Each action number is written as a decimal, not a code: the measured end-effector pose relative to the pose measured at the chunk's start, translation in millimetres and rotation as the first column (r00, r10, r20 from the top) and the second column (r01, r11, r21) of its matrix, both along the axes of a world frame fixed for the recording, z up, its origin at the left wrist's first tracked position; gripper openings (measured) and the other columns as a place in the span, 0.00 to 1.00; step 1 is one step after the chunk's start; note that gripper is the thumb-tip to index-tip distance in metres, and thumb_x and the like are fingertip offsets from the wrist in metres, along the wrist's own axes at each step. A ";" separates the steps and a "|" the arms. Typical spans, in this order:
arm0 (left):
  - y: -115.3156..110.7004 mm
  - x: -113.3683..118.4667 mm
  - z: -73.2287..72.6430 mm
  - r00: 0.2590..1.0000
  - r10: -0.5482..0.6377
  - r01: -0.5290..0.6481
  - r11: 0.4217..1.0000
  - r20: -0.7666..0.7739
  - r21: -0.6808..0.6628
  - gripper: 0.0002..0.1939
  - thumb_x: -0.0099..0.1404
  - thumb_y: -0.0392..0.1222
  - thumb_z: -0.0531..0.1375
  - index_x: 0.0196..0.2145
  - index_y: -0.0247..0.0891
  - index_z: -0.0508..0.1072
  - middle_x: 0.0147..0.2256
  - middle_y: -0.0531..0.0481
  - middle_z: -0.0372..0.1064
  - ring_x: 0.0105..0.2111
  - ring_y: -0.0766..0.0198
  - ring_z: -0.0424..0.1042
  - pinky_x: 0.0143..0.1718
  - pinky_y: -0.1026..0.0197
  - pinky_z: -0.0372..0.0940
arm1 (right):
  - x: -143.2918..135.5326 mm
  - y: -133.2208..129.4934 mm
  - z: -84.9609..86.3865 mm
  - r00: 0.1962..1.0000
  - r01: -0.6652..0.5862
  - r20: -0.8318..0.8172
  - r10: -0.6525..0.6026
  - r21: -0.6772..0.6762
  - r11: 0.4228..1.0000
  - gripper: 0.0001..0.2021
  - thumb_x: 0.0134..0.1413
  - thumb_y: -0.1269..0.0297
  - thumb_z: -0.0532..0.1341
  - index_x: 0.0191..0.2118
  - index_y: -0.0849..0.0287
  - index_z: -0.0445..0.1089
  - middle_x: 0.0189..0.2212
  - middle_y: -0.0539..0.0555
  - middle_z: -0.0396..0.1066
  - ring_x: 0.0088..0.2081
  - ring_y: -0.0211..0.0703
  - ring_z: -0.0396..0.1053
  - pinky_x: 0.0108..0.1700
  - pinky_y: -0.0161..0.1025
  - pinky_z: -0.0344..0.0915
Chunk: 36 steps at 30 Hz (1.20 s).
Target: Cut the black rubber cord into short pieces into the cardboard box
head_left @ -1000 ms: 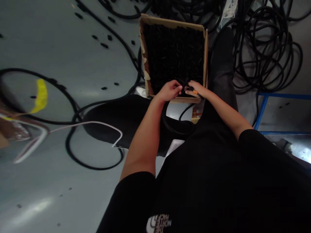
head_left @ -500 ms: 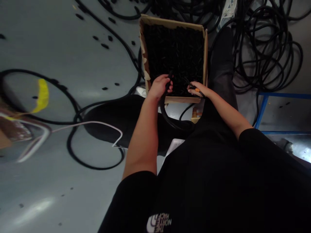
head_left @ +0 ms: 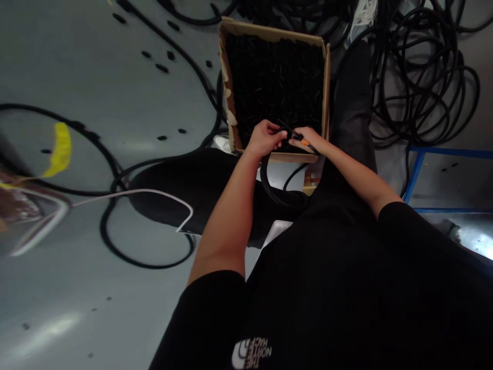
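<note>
My left hand (head_left: 265, 137) is closed around a thick black cable (head_left: 266, 177), which curves down and across my lap. My right hand (head_left: 308, 140) grips a hand tool with black and orange handles (head_left: 305, 142), its dark jaws pointing toward my left fingers; they look like cutters or pliers. The tool's tip and the cable's end meet or nearly meet, but dark on dark I cannot tell if they touch. Both hands are over the near edge of a cardboard box (head_left: 275, 31) filled with short black pieces (head_left: 277, 77).
Tangled black cable (head_left: 423, 77) lies on the right, with more behind the box. Cable loops (head_left: 148, 266) and scattered black pieces (head_left: 162, 68) lie on the floor at left. Further left are a yellow strip (head_left: 60, 149) and a white bent frame. Blue tape (head_left: 416, 174) marks the right floor.
My left hand has moved right with the cable toward my right hand. My right hand, with the tool, has shifted slightly left, so the two are now close together.
</note>
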<state>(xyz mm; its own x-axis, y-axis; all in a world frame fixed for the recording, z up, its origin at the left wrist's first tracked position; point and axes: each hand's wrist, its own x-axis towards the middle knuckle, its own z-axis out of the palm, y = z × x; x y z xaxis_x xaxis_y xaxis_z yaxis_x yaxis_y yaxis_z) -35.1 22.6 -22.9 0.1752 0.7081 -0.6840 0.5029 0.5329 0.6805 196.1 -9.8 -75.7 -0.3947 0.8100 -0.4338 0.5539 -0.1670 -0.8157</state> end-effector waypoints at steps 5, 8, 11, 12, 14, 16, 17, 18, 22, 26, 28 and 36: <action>1.5 -3.0 14.1 0.998 -0.018 0.023 0.997 0.060 -0.078 0.22 0.71 0.39 0.80 0.53 0.42 0.74 0.37 0.51 0.84 0.31 0.62 0.79 0.33 0.64 0.71 | 9.6 -4.3 6.2 0.993 0.061 0.101 -0.060 -0.006 0.998 0.13 0.70 0.53 0.70 0.39 0.57 0.74 0.37 0.51 0.75 0.43 0.48 0.72 0.51 0.43 0.65; 2.3 -4.6 25.2 0.995 -0.071 0.074 0.996 0.064 -0.049 0.18 0.73 0.40 0.78 0.53 0.41 0.76 0.37 0.51 0.84 0.29 0.63 0.77 0.30 0.66 0.67 | 16.0 -4.7 5.1 0.997 0.045 0.058 -0.045 -0.005 0.999 0.11 0.71 0.55 0.70 0.43 0.58 0.77 0.40 0.54 0.78 0.45 0.49 0.73 0.53 0.43 0.69; 3.7 -3.8 29.8 0.987 -0.143 0.145 0.989 0.073 -0.028 0.13 0.75 0.39 0.75 0.52 0.40 0.78 0.37 0.49 0.85 0.29 0.63 0.76 0.31 0.66 0.67 | 19.5 -1.9 5.6 0.999 -0.031 -0.028 0.034 0.088 0.996 0.12 0.74 0.54 0.70 0.46 0.58 0.80 0.44 0.57 0.78 0.48 0.51 0.75 0.57 0.46 0.73; 4.1 -3.2 29.7 0.983 -0.168 0.171 0.985 0.070 -0.034 0.12 0.75 0.39 0.74 0.52 0.40 0.78 0.37 0.48 0.85 0.29 0.62 0.76 0.31 0.65 0.67 | 19.8 -0.4 6.5 0.997 -0.055 -0.039 0.061 0.130 0.990 0.13 0.75 0.52 0.70 0.47 0.58 0.80 0.45 0.57 0.78 0.49 0.52 0.75 0.57 0.47 0.73; 5.1 -2.5 27.9 0.978 -0.206 0.208 0.977 0.046 -0.046 0.09 0.77 0.37 0.71 0.52 0.40 0.79 0.38 0.47 0.85 0.29 0.62 0.76 0.33 0.64 0.68 | 19.5 2.3 8.5 0.996 -0.087 -0.017 0.091 0.170 0.982 0.16 0.77 0.49 0.70 0.47 0.58 0.80 0.45 0.57 0.77 0.49 0.53 0.74 0.58 0.48 0.73; 6.4 -3.0 25.5 0.974 -0.225 0.225 0.973 0.005 -0.046 0.07 0.79 0.36 0.69 0.52 0.40 0.78 0.37 0.48 0.83 0.29 0.62 0.75 0.34 0.63 0.69 | 19.0 3.7 9.2 0.995 -0.093 0.037 0.089 0.146 0.985 0.16 0.77 0.49 0.70 0.46 0.59 0.79 0.43 0.56 0.75 0.47 0.52 0.72 0.56 0.48 0.72; 7.1 -3.8 24.5 0.973 -0.231 0.230 0.972 -0.015 -0.044 0.07 0.79 0.35 0.68 0.52 0.41 0.77 0.37 0.49 0.82 0.29 0.62 0.74 0.33 0.63 0.68 | 19.1 3.6 8.7 0.995 -0.089 0.062 0.082 0.122 0.989 0.16 0.76 0.50 0.71 0.45 0.59 0.79 0.41 0.56 0.75 0.46 0.52 0.72 0.55 0.48 0.71; 7.8 -4.8 23.8 0.971 -0.237 0.236 0.971 -0.031 -0.045 0.06 0.80 0.35 0.67 0.52 0.41 0.77 0.36 0.50 0.81 0.28 0.62 0.74 0.33 0.63 0.67 | 19.7 2.8 7.6 0.994 -0.081 0.079 0.074 0.101 0.992 0.15 0.74 0.50 0.71 0.44 0.59 0.78 0.40 0.55 0.75 0.45 0.52 0.71 0.54 0.47 0.69; 10.5 -8.6 26.3 0.961 -0.277 0.275 0.958 -0.012 -0.077 0.06 0.79 0.36 0.67 0.48 0.43 0.74 0.34 0.52 0.78 0.26 0.63 0.71 0.30 0.65 0.64 | 25.7 -2.8 0.6 0.995 -0.069 0.072 0.066 0.040 0.997 0.14 0.71 0.51 0.72 0.44 0.59 0.78 0.39 0.54 0.76 0.44 0.51 0.71 0.52 0.45 0.66; 11.1 -7.6 36.8 0.940 -0.334 0.340 0.932 0.069 -0.125 0.08 0.77 0.36 0.70 0.45 0.44 0.74 0.33 0.53 0.78 0.25 0.65 0.66 0.29 0.65 0.62 | 31.3 -3.3 -3.3 0.989 -0.142 -0.032 0.144 0.048 0.989 0.16 0.72 0.49 0.72 0.46 0.59 0.79 0.44 0.56 0.77 0.46 0.50 0.71 0.55 0.46 0.69; 10.4 -6.0 42.0 0.931 -0.352 0.363 0.919 0.096 -0.153 0.07 0.77 0.35 0.70 0.44 0.43 0.75 0.33 0.52 0.78 0.25 0.66 0.65 0.29 0.64 0.61 | 31.7 -1.1 -2.4 0.979 -0.181 -0.081 0.186 0.068 0.981 0.17 0.73 0.48 0.73 0.46 0.59 0.79 0.46 0.56 0.76 0.47 0.50 0.70 0.55 0.46 0.70; 18.1 -18.2 45.6 0.926 -0.368 0.376 0.902 0.080 -0.211 0.11 0.83 0.39 0.68 0.40 0.45 0.71 0.26 0.57 0.64 0.23 0.64 0.60 0.30 0.63 0.59 | 27.6 -0.2 22.2 0.987 -0.158 0.006 0.159 -0.068 0.985 0.12 0.66 0.55 0.70 0.40 0.55 0.71 0.35 0.48 0.68 0.42 0.45 0.64 0.49 0.44 0.61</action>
<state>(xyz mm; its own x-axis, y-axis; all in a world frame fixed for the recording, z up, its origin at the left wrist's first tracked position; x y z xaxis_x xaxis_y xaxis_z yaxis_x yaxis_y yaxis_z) -53.3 40.7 22.7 0.4250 0.4198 -0.8020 0.6702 0.4496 0.5905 223.7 -10.0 -53.5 -0.5105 0.7063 -0.4905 0.5872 -0.1304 -0.7989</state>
